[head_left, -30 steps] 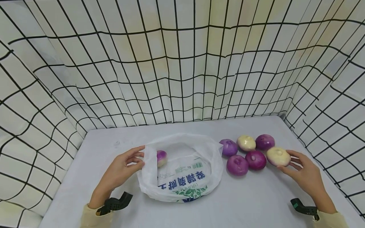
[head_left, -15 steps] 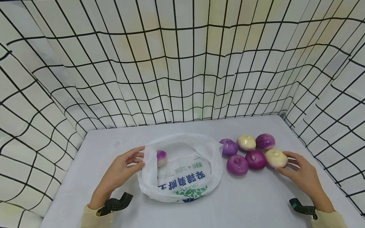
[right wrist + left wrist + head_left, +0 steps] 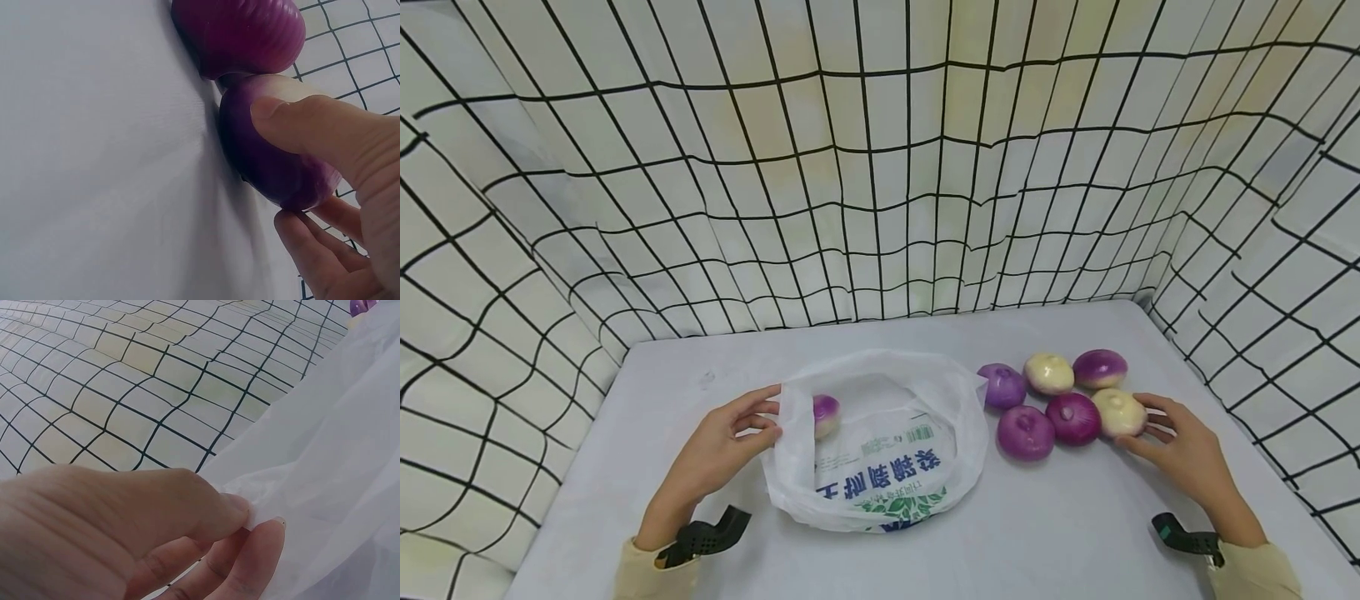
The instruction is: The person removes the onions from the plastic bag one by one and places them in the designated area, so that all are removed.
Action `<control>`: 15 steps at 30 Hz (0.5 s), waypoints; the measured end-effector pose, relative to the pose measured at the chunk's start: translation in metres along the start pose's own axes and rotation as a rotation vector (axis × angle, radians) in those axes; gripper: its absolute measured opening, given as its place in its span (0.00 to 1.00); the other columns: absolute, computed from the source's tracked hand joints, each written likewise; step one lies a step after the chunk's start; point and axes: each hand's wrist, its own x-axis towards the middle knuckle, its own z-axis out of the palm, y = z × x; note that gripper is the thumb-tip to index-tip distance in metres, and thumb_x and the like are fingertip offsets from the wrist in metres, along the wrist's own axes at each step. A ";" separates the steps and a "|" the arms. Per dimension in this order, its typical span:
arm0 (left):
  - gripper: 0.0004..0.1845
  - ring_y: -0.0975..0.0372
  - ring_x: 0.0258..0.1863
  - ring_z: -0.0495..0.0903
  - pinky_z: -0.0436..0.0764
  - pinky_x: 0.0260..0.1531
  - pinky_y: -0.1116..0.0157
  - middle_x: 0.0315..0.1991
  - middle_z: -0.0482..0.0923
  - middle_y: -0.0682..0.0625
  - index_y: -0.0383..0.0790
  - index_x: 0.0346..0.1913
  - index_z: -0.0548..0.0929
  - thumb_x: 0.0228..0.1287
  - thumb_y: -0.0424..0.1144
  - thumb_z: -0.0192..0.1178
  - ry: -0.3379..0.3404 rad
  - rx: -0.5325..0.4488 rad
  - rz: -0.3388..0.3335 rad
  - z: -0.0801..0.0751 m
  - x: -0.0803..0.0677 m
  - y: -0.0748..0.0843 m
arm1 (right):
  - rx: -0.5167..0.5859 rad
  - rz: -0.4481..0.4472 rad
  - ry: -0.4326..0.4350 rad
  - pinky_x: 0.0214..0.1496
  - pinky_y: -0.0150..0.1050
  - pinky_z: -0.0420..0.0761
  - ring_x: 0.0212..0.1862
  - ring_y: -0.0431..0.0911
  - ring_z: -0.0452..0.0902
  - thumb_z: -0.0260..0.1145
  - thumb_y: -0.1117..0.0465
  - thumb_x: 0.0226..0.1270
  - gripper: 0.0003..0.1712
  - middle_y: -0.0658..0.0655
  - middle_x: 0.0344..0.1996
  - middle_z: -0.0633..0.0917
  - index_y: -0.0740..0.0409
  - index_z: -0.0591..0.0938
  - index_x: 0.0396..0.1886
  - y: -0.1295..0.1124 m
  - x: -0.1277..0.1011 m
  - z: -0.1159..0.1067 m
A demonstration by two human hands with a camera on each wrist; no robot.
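Observation:
A white plastic bag (image 3: pixel 887 467) with blue and green print lies open on the table. A small purple-and-white onion (image 3: pixel 825 414) sits inside it at the left. My left hand (image 3: pixel 771 412) pinches the bag's left rim (image 3: pixel 262 506) between thumb and fingers. To the right of the bag lie several onions. My right hand (image 3: pixel 1150 429) grips the nearest pale onion (image 3: pixel 1118 412), which rests on the table. In the right wrist view my thumb lies across this onion (image 3: pixel 275 156), whose lower side is purple, and it touches a dark red onion (image 3: pixel 237 31).
The other loose onions are purple (image 3: pixel 1003 386), pale (image 3: pixel 1049 372), purple (image 3: pixel 1099 368), purple (image 3: pixel 1025 432) and dark red (image 3: pixel 1073 418). The grey table (image 3: pixel 1060 533) is walled on three sides by white cloth with a black grid (image 3: pixel 880 208).
My right hand has slid the pale onion a little to the left, against the dark red one, and closed round it. The left hand and the bag have not moved.

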 end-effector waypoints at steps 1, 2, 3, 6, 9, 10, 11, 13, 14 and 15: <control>0.31 0.76 0.47 0.83 0.83 0.43 0.75 0.60 0.83 0.38 0.40 0.74 0.72 0.71 0.38 0.66 -0.001 0.000 -0.002 0.000 0.000 0.000 | 0.002 -0.003 -0.006 0.43 0.09 0.74 0.53 0.42 0.82 0.84 0.50 0.53 0.48 0.73 0.65 0.77 0.64 0.74 0.69 -0.001 0.001 -0.001; 0.31 0.76 0.47 0.83 0.83 0.43 0.75 0.60 0.83 0.38 0.39 0.74 0.72 0.70 0.38 0.66 0.000 0.001 -0.003 0.000 0.000 0.000 | 0.000 -0.003 -0.014 0.43 0.10 0.74 0.55 0.50 0.82 0.84 0.50 0.53 0.48 0.73 0.65 0.76 0.64 0.74 0.69 -0.002 0.001 -0.001; 0.31 0.76 0.47 0.83 0.83 0.43 0.75 0.60 0.83 0.38 0.39 0.74 0.72 0.70 0.38 0.66 0.001 0.004 -0.003 0.000 0.000 0.000 | -0.001 0.000 -0.025 0.43 0.10 0.75 0.56 0.54 0.83 0.83 0.49 0.54 0.48 0.74 0.65 0.76 0.64 0.74 0.70 -0.002 0.001 -0.002; 0.31 0.76 0.47 0.83 0.83 0.43 0.75 0.60 0.83 0.38 0.39 0.74 0.72 0.70 0.38 0.66 0.000 0.007 -0.003 0.000 0.000 0.000 | 0.005 0.018 -0.059 0.42 0.14 0.78 0.60 0.68 0.79 0.82 0.47 0.56 0.49 0.75 0.66 0.74 0.64 0.72 0.71 -0.002 0.002 -0.005; 0.31 0.76 0.47 0.83 0.83 0.43 0.75 0.60 0.83 0.38 0.39 0.74 0.72 0.70 0.38 0.66 -0.001 0.009 0.002 0.000 0.000 0.000 | 0.000 0.037 -0.073 0.42 0.17 0.81 0.60 0.67 0.80 0.82 0.45 0.56 0.50 0.75 0.67 0.73 0.64 0.72 0.72 -0.001 0.001 -0.008; 0.31 0.76 0.47 0.83 0.83 0.43 0.75 0.60 0.83 0.38 0.39 0.74 0.72 0.70 0.38 0.66 -0.001 0.007 0.001 0.000 0.000 0.000 | 0.003 0.043 -0.073 0.42 0.17 0.81 0.57 0.58 0.84 0.81 0.45 0.56 0.50 0.75 0.67 0.73 0.64 0.72 0.72 0.000 0.001 -0.009; 0.31 0.75 0.47 0.83 0.83 0.43 0.75 0.60 0.83 0.38 0.39 0.74 0.72 0.70 0.37 0.66 -0.001 0.004 0.001 0.000 0.000 -0.001 | 0.005 0.048 -0.071 0.42 0.17 0.81 0.55 0.48 0.86 0.81 0.44 0.56 0.50 0.75 0.67 0.74 0.63 0.72 0.72 0.000 0.001 -0.011; 0.31 0.75 0.47 0.83 0.83 0.43 0.75 0.60 0.83 0.38 0.39 0.74 0.72 0.70 0.38 0.67 -0.002 0.001 0.000 0.000 0.000 -0.001 | 0.013 0.052 -0.064 0.42 0.16 0.80 0.48 0.26 0.82 0.81 0.44 0.56 0.50 0.75 0.67 0.74 0.63 0.72 0.72 0.001 0.001 -0.012; 0.31 0.75 0.47 0.83 0.84 0.42 0.75 0.60 0.83 0.38 0.39 0.74 0.72 0.70 0.38 0.67 -0.002 0.000 -0.001 0.000 0.000 -0.001 | 0.020 0.053 -0.063 0.42 0.15 0.80 0.46 0.18 0.76 0.81 0.44 0.57 0.50 0.75 0.67 0.75 0.63 0.72 0.72 0.001 0.000 -0.014; 0.31 0.75 0.47 0.83 0.84 0.42 0.75 0.60 0.83 0.38 0.39 0.74 0.72 0.70 0.38 0.67 -0.002 -0.001 -0.002 0.000 0.000 0.000 | 0.029 0.051 -0.060 0.42 0.15 0.79 0.45 0.11 0.70 0.81 0.44 0.57 0.50 0.75 0.67 0.75 0.64 0.71 0.73 0.001 0.000 -0.015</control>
